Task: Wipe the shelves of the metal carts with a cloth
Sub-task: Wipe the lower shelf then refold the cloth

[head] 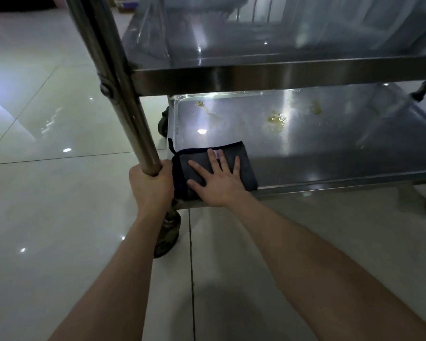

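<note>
floor (47, 124): pale glossy tiles around the cart.
metal cart (280, 75): 2 shelves in view; upper shelf (256, 43) overhangs the lower one's back edge.
lower shelf (342, 158): rimmed steel tray, wet sheen.
post (123, 94): steel tube at the near left corner, crossing the view.
right hand (219, 183): fingers straight and spread, pressing flat on the cloth.
left hand (150, 185): clenched round the post's lower end.
cloth (197, 155): dark, folded, in the lower shelf's near left corner.
wheel (167, 232): dark caster below the post.
yellow residue (276, 118): smears toward the back, well apart from the cloth.

Glossy pale tiled floor (47, 205), dark grout lines (190, 242), bright ceiling-light reflections (67, 150)
</note>
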`<state>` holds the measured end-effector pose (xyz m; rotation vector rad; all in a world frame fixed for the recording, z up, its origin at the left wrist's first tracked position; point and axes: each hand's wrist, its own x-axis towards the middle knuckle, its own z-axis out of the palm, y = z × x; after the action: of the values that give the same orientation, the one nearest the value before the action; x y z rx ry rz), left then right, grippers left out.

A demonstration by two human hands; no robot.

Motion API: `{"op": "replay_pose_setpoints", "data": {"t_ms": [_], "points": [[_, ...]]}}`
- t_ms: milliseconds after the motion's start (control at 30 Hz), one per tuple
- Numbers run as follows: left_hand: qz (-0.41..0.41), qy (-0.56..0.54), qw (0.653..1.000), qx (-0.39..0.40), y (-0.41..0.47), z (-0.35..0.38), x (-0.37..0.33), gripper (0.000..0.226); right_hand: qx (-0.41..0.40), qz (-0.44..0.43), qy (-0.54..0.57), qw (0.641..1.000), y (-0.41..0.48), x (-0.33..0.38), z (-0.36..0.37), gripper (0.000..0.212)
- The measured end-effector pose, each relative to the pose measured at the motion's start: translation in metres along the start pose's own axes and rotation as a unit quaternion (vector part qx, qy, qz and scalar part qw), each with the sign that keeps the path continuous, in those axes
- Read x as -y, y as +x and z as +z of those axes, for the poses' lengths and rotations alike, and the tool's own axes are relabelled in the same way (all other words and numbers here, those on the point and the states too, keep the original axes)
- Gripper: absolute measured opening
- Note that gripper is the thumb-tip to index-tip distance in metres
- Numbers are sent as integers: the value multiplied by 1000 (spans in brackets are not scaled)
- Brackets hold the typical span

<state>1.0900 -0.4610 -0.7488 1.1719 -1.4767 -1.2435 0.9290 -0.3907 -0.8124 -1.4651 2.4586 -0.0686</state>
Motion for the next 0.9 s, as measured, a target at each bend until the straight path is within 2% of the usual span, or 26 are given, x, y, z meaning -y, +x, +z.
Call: {"op": "replay_pose_setpoints", "data": {"t_ms": [167, 267, 333, 400, 467, 500, 567, 667, 800, 900], "points": [[-2, 9, 1000, -20, 0, 1, 3, 17, -3, 20, 1, 1000, -12, -72, -7, 74], [-7, 57, 997, -43, -2, 2, -1, 25, -2, 59, 0, 998, -31, -147, -19, 73], [-27, 92, 991, -96, -6, 2, -2, 42, -6, 97, 7, 995, -44, -199, -26, 73], [-33, 122, 973, -193, -24, 6, 2, 62, -7, 119, 11, 993, -51, -234, -30, 74], [51, 191, 950, -241, -60, 23, 12, 57, -9, 115, 7, 993, -49, -246, -29, 75], [109, 224, 944, -216, -81, 39, 19, 49, -8, 108, 9, 994, -47, -246, -29, 77], [214, 299, 924, -109, -109, 77, 36, 32, -11, 98, 15, 995, -45, -242, -28, 79], [288, 372, 882, -5, -105, 139, 41, 31, -22, 88, 14, 996, -45, -242, -26, 80], [246, 427, 869, 50, -72, 204, 21, 51, -32, 78, 22, 996, -49, -239, -27, 79], [178, 505, 841, 81, -58, 212, 34, 64, -23, 63, 24, 997, -52, -259, -31, 80]]}}
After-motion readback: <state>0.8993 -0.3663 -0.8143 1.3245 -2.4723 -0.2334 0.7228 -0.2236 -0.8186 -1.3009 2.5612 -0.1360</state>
